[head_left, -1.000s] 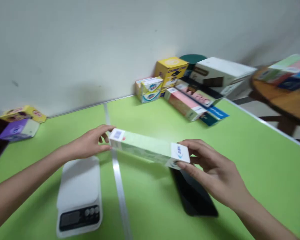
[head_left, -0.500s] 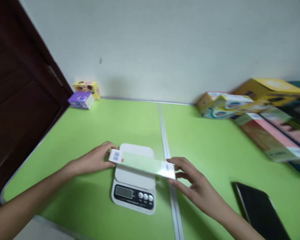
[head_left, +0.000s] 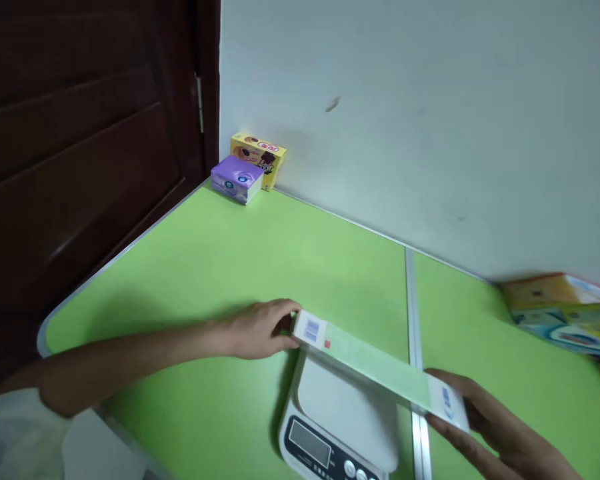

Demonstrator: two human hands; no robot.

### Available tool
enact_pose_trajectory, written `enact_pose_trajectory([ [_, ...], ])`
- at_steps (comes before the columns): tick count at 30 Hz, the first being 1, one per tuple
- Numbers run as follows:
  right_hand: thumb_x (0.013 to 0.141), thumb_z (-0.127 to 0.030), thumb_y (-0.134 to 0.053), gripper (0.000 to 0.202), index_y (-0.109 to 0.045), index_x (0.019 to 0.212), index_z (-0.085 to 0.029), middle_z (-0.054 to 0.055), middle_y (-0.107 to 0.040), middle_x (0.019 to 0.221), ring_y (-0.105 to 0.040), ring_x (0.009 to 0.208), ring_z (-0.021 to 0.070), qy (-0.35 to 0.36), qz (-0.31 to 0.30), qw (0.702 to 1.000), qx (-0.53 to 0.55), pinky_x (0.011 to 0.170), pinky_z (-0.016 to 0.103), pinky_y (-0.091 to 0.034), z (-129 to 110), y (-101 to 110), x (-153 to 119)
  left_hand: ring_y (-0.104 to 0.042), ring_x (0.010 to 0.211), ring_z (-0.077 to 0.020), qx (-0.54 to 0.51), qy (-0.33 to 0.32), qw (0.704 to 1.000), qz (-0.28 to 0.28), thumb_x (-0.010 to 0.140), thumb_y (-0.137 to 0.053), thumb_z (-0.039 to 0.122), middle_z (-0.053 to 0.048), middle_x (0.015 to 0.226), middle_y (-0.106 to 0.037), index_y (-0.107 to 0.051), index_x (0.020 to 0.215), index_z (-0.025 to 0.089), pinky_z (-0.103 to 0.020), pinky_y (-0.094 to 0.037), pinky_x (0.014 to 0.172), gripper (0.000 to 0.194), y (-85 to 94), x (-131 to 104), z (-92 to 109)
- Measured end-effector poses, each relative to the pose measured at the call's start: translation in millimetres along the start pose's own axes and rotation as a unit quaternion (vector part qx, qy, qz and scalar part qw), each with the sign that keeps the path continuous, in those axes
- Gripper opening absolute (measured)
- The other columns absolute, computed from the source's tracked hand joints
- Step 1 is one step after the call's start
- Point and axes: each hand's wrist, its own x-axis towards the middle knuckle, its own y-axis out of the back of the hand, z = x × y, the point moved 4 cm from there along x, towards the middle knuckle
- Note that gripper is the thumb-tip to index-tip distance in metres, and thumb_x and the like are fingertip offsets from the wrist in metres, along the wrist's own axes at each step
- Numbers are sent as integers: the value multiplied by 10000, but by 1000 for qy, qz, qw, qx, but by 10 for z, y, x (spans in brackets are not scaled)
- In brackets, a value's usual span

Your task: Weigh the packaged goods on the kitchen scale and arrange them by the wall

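A long, narrow box (head_left: 375, 363), white at both ends and pale green along the middle, is held above a white kitchen scale (head_left: 340, 413). My left hand (head_left: 265, 328) grips its left end, beside a barcode, between thumb and fingers. Its right end lies between the thumb and fingers of my right hand (head_left: 495, 423). The scale's dark display and round buttons face me, and its lower edge is cut off by the frame.
A purple tissue pack (head_left: 237, 177) and a yellow box (head_left: 260, 150) stand by the wall at the green table's (head_left: 180, 267) back left corner. Colourful boxes (head_left: 570, 317) lie at the right edge. A dark door (head_left: 80, 153) is on the left.
The view has turned to the left, so hands, box and scale appear farther right and lower. The phone and several right-hand boxes have left the view. Both hands still hold the box.
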Motion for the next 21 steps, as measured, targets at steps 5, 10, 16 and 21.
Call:
enact_pose_trajectory([
  [5,713,-600,-657,542,-608,1112,-237,66,-718,821,-687,698,236,-31,57,997,30,518,282,-556,-185,8,891,-604,944,-215,-12,-40,977,211,811,-525,78,-127,1141,-572,-487,1241,150,-387,-526,849,438,421,626,-177],
  [10,682,-612,-661,620,-572,1134,-197,43,-653,687,-601,587,203,-38,124,988,80,424,255,-420,-287,-189,2026,-397,1332,-274,26,-14,954,297,736,-424,-49,-213,1423,-318,-210,1443,92,-413,-384,1092,753,731,1348,-331],
  [16,691,-467,-655,537,-579,1126,-161,88,-633,928,-592,628,175,11,154,980,126,620,362,-515,-368,-398,3058,2,1479,-352,77,13,955,288,693,-502,-28,-217,1587,7,-177,1473,77,-483,-116,1204,851,879,1964,-451],
  [21,718,-379,-609,609,-468,1272,-169,121,-569,1136,-621,719,169,2,213,959,187,763,406,-541,-267,-564,3411,-29,1483,-335,143,56,943,294,749,-510,50,-159,1614,52,-108,1502,152,-493,-169,1186,860,1006,2279,-518],
])
